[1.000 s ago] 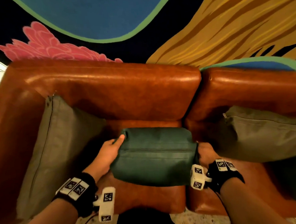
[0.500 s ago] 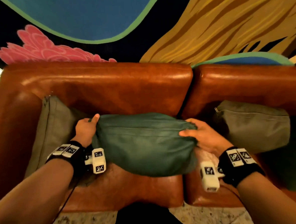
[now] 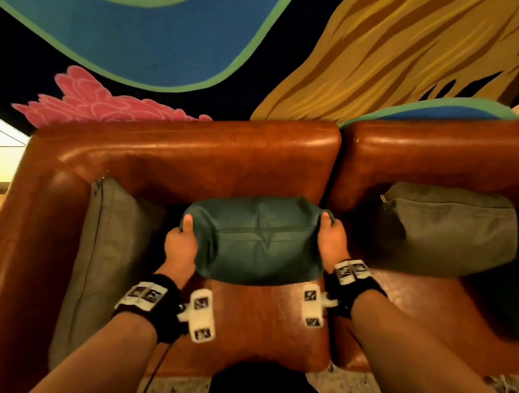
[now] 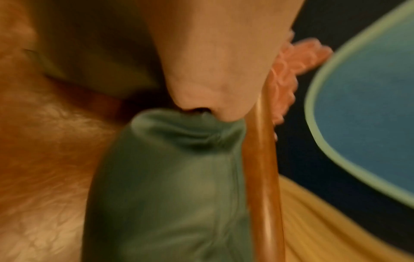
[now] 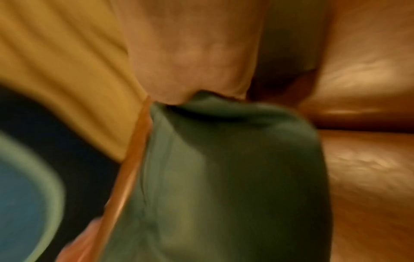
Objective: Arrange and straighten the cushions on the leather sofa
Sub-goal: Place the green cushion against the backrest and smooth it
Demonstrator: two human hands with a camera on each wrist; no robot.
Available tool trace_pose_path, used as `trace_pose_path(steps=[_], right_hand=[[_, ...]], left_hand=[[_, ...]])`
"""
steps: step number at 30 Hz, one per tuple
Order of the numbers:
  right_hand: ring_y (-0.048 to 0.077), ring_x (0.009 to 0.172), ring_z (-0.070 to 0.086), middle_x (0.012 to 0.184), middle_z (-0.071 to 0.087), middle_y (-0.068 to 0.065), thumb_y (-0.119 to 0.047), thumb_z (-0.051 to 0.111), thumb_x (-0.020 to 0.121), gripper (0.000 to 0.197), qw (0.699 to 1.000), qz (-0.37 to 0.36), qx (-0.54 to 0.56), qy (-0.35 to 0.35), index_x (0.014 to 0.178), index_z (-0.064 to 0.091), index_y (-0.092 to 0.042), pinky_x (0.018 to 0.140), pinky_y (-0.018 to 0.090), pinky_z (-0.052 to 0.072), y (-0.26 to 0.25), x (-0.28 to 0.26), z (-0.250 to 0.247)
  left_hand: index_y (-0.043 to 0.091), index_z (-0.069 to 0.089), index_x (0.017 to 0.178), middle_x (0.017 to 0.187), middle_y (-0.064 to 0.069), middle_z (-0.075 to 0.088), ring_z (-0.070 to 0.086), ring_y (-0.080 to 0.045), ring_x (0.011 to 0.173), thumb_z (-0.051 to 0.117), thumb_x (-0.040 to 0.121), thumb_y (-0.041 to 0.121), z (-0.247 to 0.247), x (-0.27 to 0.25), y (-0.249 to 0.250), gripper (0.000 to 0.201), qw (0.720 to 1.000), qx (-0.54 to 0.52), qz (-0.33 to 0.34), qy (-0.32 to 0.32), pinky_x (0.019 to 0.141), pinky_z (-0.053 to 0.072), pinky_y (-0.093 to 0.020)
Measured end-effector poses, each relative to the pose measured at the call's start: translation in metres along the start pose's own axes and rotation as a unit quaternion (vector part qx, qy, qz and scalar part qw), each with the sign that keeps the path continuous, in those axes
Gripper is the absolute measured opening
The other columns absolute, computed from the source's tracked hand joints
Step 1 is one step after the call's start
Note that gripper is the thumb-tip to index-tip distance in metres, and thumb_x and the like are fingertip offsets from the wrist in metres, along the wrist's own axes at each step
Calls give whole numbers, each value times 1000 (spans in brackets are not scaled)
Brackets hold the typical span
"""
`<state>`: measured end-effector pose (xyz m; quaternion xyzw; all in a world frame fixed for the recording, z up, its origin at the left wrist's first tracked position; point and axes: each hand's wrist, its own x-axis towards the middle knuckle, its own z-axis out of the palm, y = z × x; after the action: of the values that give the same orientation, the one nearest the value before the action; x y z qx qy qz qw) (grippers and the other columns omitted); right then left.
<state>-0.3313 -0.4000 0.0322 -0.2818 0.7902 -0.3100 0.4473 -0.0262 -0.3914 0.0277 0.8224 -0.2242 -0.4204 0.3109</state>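
Both hands, left hand (image 3: pixel 181 248) and right hand (image 3: pixel 330 237), pinched the green cushion's (image 3: pixel 258 242) ends against the sofa backrest (image 3: pixel 201 157); an uneven release could leave it slumping crooked.

The leather sofa (image 3: pixel 189 158) is glossy reddish-brown. At its middle sits a dark teal cushion (image 3: pixel 258 242); at nine and three o'clock, olive-grey cushions (image 3: pixel 103 251) (image 3: pixel 445 230). Behind hangs a black mural (image 3: pixel 243 45) with blue, green-edged shapes, pink frills and mustard streaks.
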Motion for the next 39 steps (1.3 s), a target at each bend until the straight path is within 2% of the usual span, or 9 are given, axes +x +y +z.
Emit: trace_pose_path(steps=[6, 11, 15, 19, 22, 25, 29, 36, 39], right_hand=[[-2, 61, 58, 68, 64, -5, -42, 68, 92, 33, 963, -224, -136, -57, 70, 59, -20, 60, 23, 42, -62, -27, -51], [32, 87, 66, 85, 69, 12, -40, 63, 96, 35, 961, -165, -219, -32, 86, 64, -7, 74, 37, 46, -38, 3, -87], [27, 90, 71, 98, 76, 13, -17, 65, 96, 10, 985, -92, 123, -74, 97, 72, -9, 90, 45, 57, -25, -11, -98], [27, 98, 67, 104, 72, 7, -62, 80, 67, 49, 991, 49, 112, -51, 90, 67, -20, 93, 44, 57, -19, -26, -102], [20, 78, 56, 80, 65, 9, -43, 68, 90, 29, 977, -197, -80, 24, 79, 59, -17, 75, 33, 47, -39, -55, -79], [23, 72, 54, 73, 55, 4, -22, 59, 101, 24, 913, -378, -144, 51, 80, 52, -12, 66, 28, 33, -58, -70, -98], [43, 84, 66, 87, 68, 26, -26, 58, 101, 25, 938, -293, -161, 91, 93, 58, -3, 69, 38, 41, -66, -53, -87], [40, 84, 63, 77, 60, 19, -30, 60, 99, 27, 963, -215, -161, 26, 85, 55, -7, 66, 30, 26, -48, -32, -101], [24, 77, 62, 78, 63, 7, -24, 60, 100, 19, 975, -221, 16, -31, 87, 58, -10, 72, 36, 45, -61, -38, -103]], left_hand=[[-1, 66, 87, 95, -31, 68, 64, -44, 96, 38, 101, 54, -46, -12, 25, 64, 962, 192, 187, 43, 81, 45, -45], [2, 63, 78, 86, -26, 70, 68, -39, 86, 53, 87, 66, -55, 0, 28, 65, 991, 61, 119, 31, 80, 55, -52], [-5, 64, 118, 111, -21, 71, 75, -24, 87, 66, 94, 27, -61, -20, 37, 40, 956, -240, -15, -166, 73, 62, -34], [-1, 64, 116, 92, -11, 77, 76, -18, 74, 60, 98, 21, -67, -39, 35, 28, 925, -288, -115, -218, 84, 59, -38], [2, 71, 97, 76, -5, 76, 70, -22, 75, 66, 94, 20, -56, -65, 25, 19, 981, -130, 65, -127, 89, 56, -46], [7, 75, 97, 86, -15, 75, 68, -24, 78, 68, 92, 33, -91, -59, 26, 28, 974, -39, 217, -53, 78, 55, -42], [8, 75, 94, 85, -18, 74, 63, -18, 73, 65, 93, 33, -76, -50, 40, 27, 972, -19, 233, -8, 75, 56, -50], [1, 68, 90, 88, -22, 69, 65, -31, 86, 59, 99, 31, -90, -31, 33, 32, 980, 21, 193, -32, 75, 46, -42], [8, 63, 99, 93, -12, 69, 64, -25, 90, 51, 102, 34, -93, -37, 35, 29, 977, -47, 201, -58, 77, 47, -33]])
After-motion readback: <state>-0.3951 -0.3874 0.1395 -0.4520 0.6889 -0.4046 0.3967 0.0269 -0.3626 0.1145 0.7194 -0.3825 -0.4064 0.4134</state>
